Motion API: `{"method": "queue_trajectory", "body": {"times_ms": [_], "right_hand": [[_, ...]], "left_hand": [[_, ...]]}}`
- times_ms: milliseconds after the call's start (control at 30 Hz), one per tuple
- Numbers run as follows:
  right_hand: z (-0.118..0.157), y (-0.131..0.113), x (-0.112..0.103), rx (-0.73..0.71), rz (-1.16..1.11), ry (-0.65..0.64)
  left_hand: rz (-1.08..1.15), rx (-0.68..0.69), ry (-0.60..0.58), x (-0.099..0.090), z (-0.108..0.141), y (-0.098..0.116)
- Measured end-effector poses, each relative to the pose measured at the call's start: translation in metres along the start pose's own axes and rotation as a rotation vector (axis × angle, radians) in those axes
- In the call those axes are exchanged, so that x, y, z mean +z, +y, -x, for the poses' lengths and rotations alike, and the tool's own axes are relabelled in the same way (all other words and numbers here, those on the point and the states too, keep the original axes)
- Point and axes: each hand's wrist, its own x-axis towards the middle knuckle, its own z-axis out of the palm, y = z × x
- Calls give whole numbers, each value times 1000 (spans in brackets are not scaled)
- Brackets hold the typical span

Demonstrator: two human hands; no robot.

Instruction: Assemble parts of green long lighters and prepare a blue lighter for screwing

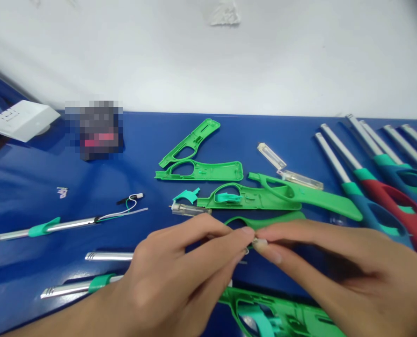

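Meeting fingertip to fingertip low over the glossy blue table (25, 187), the left hand (180, 271) and the right hand (334, 262) together pinch a tiny pale metal-and-plastic part (258, 242), mostly hidden between the fingers. Just behind the hands lie open green plastic lighter handle shells (250, 196), one with a teal trigger piece (187, 195), and a clear plastic fuel tube (190, 209) lies beside them. Assembled long-nosed lighters with silver metal tubes (369, 187) lie at the right, and a silver tube with a teal collar and loose wires (64, 225) lies at the left.
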Motion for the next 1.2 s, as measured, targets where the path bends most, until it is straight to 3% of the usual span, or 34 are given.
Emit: {"method": "queue_trajectory", "body": {"times_ms": [400,633,733,867,933,1100,1200], "right_hand": [[7,1,2,-87,10,9],[12,-1,0,-249,123,-4],[8,1,-3,-103,-40,-113],[-3,9,-15,438,-650,-410],[-6,15,-22,632,-863,-399],[-5,27,-33,628,-907,-493],[0,23,-33,669,-954,-450]], "left_hand": [[9,13,-36,3,4,-2],[-13,-2,-56,3,7,-2],[-20,-5,-51,4,8,-1],[32,-20,-32,3,5,0],[56,-23,-26,3,3,0],[114,-47,-3,4,-2,-1],[138,-76,25,6,-4,0]]}}
